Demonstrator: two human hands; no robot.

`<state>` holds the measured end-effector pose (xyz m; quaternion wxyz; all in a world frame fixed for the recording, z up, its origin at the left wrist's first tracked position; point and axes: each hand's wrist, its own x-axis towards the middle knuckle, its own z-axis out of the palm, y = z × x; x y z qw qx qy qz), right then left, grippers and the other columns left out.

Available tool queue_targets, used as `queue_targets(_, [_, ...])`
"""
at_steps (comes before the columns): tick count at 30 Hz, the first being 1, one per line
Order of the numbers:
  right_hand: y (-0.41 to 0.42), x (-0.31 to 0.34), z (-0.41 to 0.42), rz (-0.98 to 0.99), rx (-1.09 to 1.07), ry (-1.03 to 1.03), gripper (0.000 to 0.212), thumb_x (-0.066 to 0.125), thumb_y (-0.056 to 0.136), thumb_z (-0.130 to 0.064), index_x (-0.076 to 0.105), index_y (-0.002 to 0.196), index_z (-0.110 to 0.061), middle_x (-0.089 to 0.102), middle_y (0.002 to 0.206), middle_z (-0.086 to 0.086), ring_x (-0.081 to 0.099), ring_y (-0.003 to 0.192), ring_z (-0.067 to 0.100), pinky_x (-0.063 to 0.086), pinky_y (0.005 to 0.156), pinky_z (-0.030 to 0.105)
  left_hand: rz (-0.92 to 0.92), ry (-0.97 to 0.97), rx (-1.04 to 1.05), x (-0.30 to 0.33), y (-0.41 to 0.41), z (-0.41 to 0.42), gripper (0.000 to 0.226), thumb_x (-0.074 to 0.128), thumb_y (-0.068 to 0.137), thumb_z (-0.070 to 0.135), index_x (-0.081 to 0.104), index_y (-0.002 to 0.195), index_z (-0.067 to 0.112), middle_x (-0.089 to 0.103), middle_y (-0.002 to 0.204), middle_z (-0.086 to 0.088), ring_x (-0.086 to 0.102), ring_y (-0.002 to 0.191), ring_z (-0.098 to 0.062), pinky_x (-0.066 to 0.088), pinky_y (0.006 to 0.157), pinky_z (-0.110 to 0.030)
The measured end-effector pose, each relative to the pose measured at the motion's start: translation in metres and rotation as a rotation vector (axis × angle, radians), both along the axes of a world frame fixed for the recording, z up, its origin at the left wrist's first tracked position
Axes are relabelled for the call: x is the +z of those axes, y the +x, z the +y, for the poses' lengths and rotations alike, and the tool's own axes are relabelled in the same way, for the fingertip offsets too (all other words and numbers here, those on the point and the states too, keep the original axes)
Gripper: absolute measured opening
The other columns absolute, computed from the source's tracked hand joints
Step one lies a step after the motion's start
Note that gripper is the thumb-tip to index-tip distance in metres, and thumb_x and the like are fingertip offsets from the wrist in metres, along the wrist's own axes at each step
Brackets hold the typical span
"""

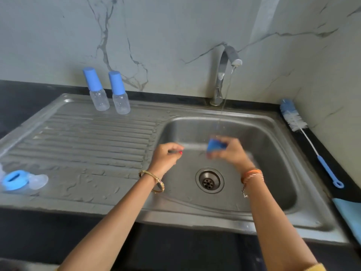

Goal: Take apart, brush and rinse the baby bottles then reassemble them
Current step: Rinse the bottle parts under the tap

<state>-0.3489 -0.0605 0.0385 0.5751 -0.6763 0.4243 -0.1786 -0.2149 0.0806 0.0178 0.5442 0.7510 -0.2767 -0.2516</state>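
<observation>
In the head view, right of centre over the sink basin (273, 153), the right hand (230, 151) grips a blue bottle cap (214, 145) under the water running from the tap (224, 75), while the left hand (166, 157) at centre is loosely curled, and whether it holds anything I cannot tell. Two capped baby bottles (108, 90) stand upright at the upper left on the drainboard, a blue collar ring (14, 179) touching a clear teat (38, 180) lies at the far left edge, and the bottle brush (304, 133) lies on the dark bench at the right.

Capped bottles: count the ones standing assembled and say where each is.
2. Both stand on the drainboard's back edge: the left bottle nearer the corner, the right bottle beside it, toward the tap. None looks hidden.
</observation>
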Motion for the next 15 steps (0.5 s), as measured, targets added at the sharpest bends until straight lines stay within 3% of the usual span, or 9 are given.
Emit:
queue_targets(2, [-0.001,-0.028,0.006,0.324,-0.112,-0.393,0.046,0.067,0.078,-0.013,0.06,0.122,-0.022,0.063,0.119,0.007,0.053,0.113,0.026,0.039,0.096,0.031,0.015,0.006,-0.035,-0.003,0.006,0.013,0.018,0.057,0.088,0.001,0.068,0.095,0.013,0.061,0.088,0.006,0.054,0.069,-0.002,0.046,0.056,-0.012])
queue_targets(4, [-0.002,-0.037,0.013,0.404,-0.052,-0.469,0.054,0.078,0.067,-0.014,0.063,0.118,-0.02,0.064,0.115,0.009,0.055,0.112,0.028,0.042,0.095,0.032,0.023,0.017,-0.041,-0.004,0.016,0.024,0.018,0.057,0.088,0.002,0.067,0.091,0.016,0.061,0.086,0.007,0.053,0.069,-0.003,0.046,0.058,-0.015])
queue_targets(8, [0.023,-0.017,0.027,0.213,-0.087,-0.459,0.067,0.086,0.058,-0.01,0.057,0.118,-0.011,0.059,0.112,0.007,0.054,0.106,0.024,0.043,0.089,0.031,0.017,-0.017,0.012,-0.005,0.036,0.046,0.018,0.058,0.087,0.002,0.068,0.092,0.016,0.062,0.084,0.012,0.055,0.071,-0.002,0.047,0.061,-0.016])
queue_targets(10, [0.043,-0.001,0.042,0.039,-0.106,-0.393,0.059,0.087,0.059,-0.013,0.058,0.11,-0.012,0.057,0.104,0.002,0.055,0.096,0.017,0.044,0.083,0.026,0.009,-0.07,0.083,-0.006,0.046,0.057,0.019,0.059,0.086,0.0,0.069,0.093,0.014,0.063,0.086,0.009,0.055,0.067,0.0,0.046,0.065,-0.017])
queue_targets(12, [0.067,0.011,0.062,-0.11,-0.079,-0.253,0.047,0.086,0.061,-0.016,0.059,0.1,-0.017,0.057,0.09,-0.005,0.055,0.083,0.011,0.046,0.074,0.022,0.007,-0.123,0.194,-0.006,0.052,0.071,0.02,0.058,0.085,-0.001,0.068,0.092,0.014,0.063,0.086,0.008,0.055,0.06,0.003,0.044,0.061,-0.01])
queue_targets(15, [0.104,0.014,0.094,-0.196,0.074,-0.109,0.037,0.083,0.065,-0.011,0.063,0.095,-0.015,0.058,0.081,-0.006,0.055,0.076,0.01,0.045,0.063,0.013,0.025,-0.204,0.344,-0.009,0.062,0.098,0.023,0.057,0.086,-0.002,0.066,0.087,0.02,0.063,0.088,0.012,0.054,0.066,0.001,0.044,0.065,-0.013])
